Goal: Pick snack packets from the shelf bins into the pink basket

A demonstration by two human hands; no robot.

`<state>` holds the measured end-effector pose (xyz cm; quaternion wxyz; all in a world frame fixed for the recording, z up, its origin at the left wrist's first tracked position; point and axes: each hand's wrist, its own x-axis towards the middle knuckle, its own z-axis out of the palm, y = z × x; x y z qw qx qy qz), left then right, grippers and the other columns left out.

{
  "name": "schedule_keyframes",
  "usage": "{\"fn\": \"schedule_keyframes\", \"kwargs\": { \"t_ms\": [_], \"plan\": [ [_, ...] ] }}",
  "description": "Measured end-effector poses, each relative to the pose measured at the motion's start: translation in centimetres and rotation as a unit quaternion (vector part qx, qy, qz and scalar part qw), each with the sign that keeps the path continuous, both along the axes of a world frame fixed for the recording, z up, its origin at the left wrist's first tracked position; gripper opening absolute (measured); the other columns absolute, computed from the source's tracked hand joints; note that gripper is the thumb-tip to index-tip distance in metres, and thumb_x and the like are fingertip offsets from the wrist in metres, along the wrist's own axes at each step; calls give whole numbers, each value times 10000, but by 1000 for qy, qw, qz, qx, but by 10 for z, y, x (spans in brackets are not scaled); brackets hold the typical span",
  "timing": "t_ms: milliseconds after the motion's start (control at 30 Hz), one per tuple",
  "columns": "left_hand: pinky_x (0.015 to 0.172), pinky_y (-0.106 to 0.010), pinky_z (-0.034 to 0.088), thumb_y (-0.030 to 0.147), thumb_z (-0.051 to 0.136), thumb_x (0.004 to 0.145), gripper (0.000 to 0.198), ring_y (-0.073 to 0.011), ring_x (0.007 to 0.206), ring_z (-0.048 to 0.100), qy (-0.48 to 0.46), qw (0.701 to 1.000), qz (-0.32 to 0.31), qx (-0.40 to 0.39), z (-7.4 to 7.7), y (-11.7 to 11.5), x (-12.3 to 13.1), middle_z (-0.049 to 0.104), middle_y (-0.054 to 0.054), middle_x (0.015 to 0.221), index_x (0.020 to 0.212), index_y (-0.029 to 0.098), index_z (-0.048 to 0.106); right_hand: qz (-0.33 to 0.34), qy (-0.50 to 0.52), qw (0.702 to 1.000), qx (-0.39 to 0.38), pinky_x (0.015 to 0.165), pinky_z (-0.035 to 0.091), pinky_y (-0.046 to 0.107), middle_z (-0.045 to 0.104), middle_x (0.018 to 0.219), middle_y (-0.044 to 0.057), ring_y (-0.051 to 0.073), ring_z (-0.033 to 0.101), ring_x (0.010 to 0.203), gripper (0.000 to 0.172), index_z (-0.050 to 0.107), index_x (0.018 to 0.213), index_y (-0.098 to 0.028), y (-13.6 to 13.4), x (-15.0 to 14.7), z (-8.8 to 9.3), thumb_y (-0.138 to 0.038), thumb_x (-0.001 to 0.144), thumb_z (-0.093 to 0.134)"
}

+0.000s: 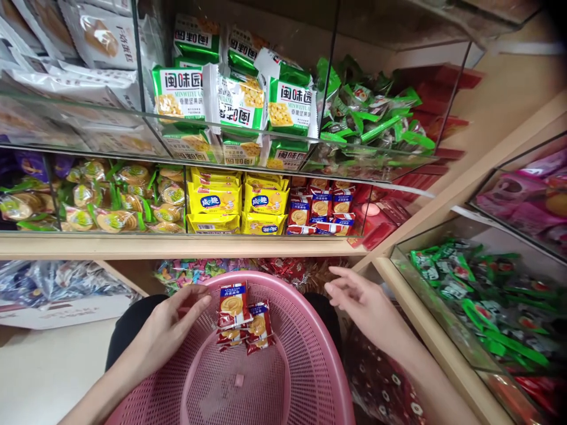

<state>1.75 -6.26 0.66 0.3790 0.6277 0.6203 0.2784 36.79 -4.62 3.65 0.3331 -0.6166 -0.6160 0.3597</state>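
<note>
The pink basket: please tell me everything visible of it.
The round pink basket looks plastic, with a rim, a sloping perforated wall and a perforated bottom. It sits open side up between black-clothed legs, near edge out of view. Glossy red-and-blue cookie packets are inside, toward the far side. The left hand is at its rim; contact is unclear.

The pink basket (pixel 305 330) is cut off below, and its lower packets (pixel 230 337) are partly hidden.

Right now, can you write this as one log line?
left hand: beside red cookie packets | right hand: empty, right of pink basket | packets: inside basket | yellow packs: on shelf
</note>
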Motion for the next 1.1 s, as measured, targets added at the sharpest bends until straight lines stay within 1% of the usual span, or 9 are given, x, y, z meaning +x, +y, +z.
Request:
{"fn": "schedule_keyframes", "kwargs": {
  "t_ms": [133,267,367,433,567,700,800,967,1100],
  "plan": [
    [877,-309,507,588,437,857,451,-247,1002,660,75,997,8,13,-3,5,0,724,-23,1013,1061,230,620,-107,32,987,113,626,538,317,667,912,65,172,651,684,495,550,1163,-194,18,22,-3,-512,789,607],
    [850,-301,535,596,419,840,474,-255,992,681,112,994,9,11,1,7,4,737,-20,1025,1067,248,646,-200,11,947,250,717,541,354,666,1018,110,191,642,805,503,534,1177,-181,44,40,2,-452,768,644],
    [849,-278,543,555,422,852,439,-242,1005,684,110,994,3,25,-5,8,5,737,-9,1071,1058,259,672,-238,-18,920,310,727,539,373,664,1019,118,204,639,830,484,538,1162,-169,64,48,6,-422,764,645],
    [902,-264,517,539,429,859,433,-229,1051,666,102,994,-10,38,-13,8,4,718,-3,1132,1088,261,669,-230,-36,915,330,706,540,366,666,1002,110,202,637,813,409,562,1117,-174,75,48,9,-403,784,624],
    [941,-309,501,579,415,834,502,-267,1123,622,116,991,15,62,-34,10,-5,688,-15,1195,1106,247,677,-167,-76,915,359,708,540,346,661,989,89,194,632,815,255,607,1025,-192,88,39,15,-357,835,569],
    [1034,-388,409,509,397,875,472,-260,1192,570,107,992,19,70,-54,11,-18,651,-1,1250,1167,248,660,-119,-88,918,369,744,532,342,648,1012,85,196,625,871,219,613,1011,-199,96,30,20,-332,866,518],
    [1077,-426,344,519,379,892,503,-260,1239,527,91,994,26,54,-66,12,-26,628,-14,1282,1214,227,631,-103,-104,918,369,774,521,349,643,1010,86,201,622,888,221,613,1009,-193,102,30,21,-329,876,501],
    [1115,-450,278,517,375,911,490,-263,1291,469,67,996,35,50,-79,10,-32,611,-5,1309,1251,244,600,-85,-133,912,379,845,495,387,641,1040,104,228,603,966,227,613,1019,-191,118,33,26,-296,893,455],
    [1112,-432,291,471,417,901,432,-257,1279,484,51,997,14,56,-80,10,-31,614,20,1303,1232,277,617,-68,-186,901,385,898,460,414,633,1074,119,249,578,1015,274,616,1063,-181,137,27,35,-267,901,411]
  ]
}}
